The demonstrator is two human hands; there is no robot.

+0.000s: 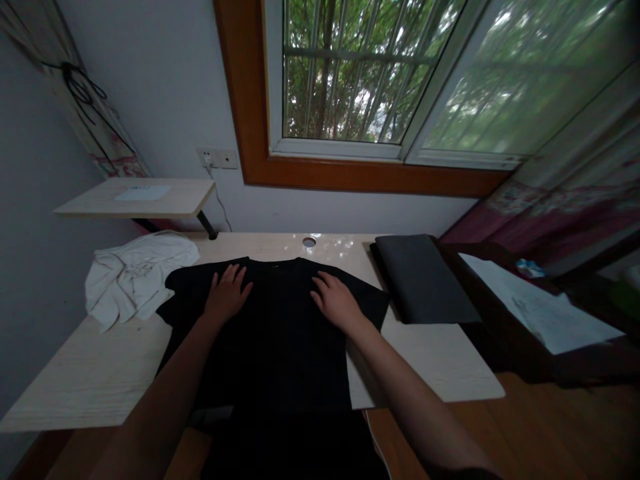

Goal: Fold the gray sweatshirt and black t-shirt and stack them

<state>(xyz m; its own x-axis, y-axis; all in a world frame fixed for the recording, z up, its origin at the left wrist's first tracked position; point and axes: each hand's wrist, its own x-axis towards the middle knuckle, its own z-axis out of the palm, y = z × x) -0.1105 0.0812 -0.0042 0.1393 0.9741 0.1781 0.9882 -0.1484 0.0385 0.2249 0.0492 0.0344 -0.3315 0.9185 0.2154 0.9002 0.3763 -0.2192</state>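
Note:
A black T-shirt (280, 327) lies spread on the pale wooden desk (75, 380), its neckline toward the window and its lower part reaching the desk's front edge. My left hand (227, 293) rests on the shirt's upper left, below the shoulder, with fingers spread. On the upper right, my right hand (336, 300) lies flat, fingers apart. Neither hand grips the cloth. The right sleeve is laid out flat, while the left sleeve looks somewhat bunched beside a crumpled white cloth (135, 277).
Right of the shirt sits a flat black case-like object (425, 280). A small raised shelf (140, 197) with paper on it stands at the back left. A dark side table (495, 300) holding a light sheet (540, 307) adjoins on the right. The desk has a round cable hole (309, 243).

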